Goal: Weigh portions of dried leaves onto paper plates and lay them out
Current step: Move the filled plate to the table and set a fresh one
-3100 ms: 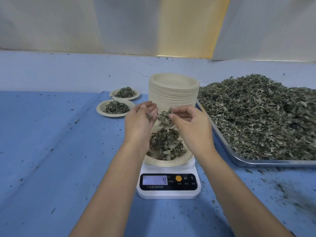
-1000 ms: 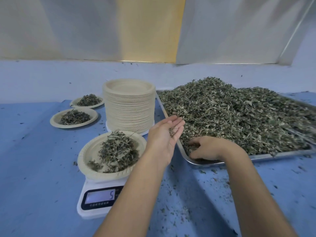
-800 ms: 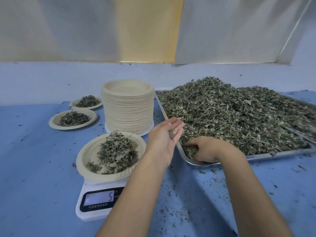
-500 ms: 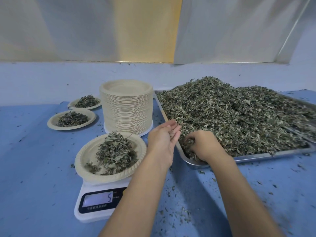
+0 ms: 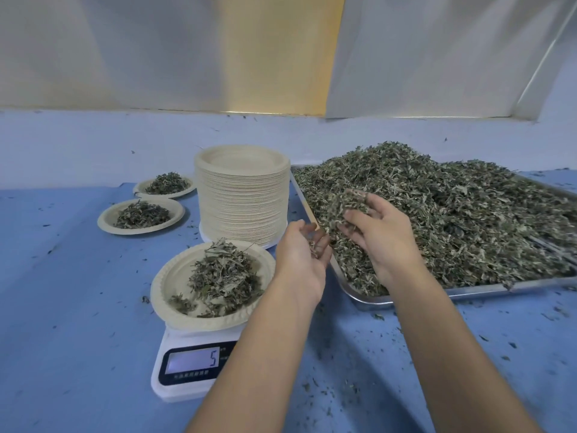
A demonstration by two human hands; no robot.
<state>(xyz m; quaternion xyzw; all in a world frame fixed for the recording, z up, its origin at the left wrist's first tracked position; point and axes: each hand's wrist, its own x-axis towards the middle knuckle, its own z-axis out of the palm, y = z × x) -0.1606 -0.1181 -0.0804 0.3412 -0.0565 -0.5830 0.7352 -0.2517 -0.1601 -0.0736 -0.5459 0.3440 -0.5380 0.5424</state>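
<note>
A leaf clump is gripped in the right hand over the tray; the left hand is loosely cupped, seemingly with only scraps in it. Were it all dropped on the plate on the scale, the portion could be overshot and bits spilled.

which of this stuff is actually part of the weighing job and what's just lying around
In use: scale, plate on the scale, tray of dried leaves, stack of empty plates, near filled plate, far filled plate, right hand holding a clump of leaves, left hand.
Lying about: leaf crumbs on the blue table.
</note>
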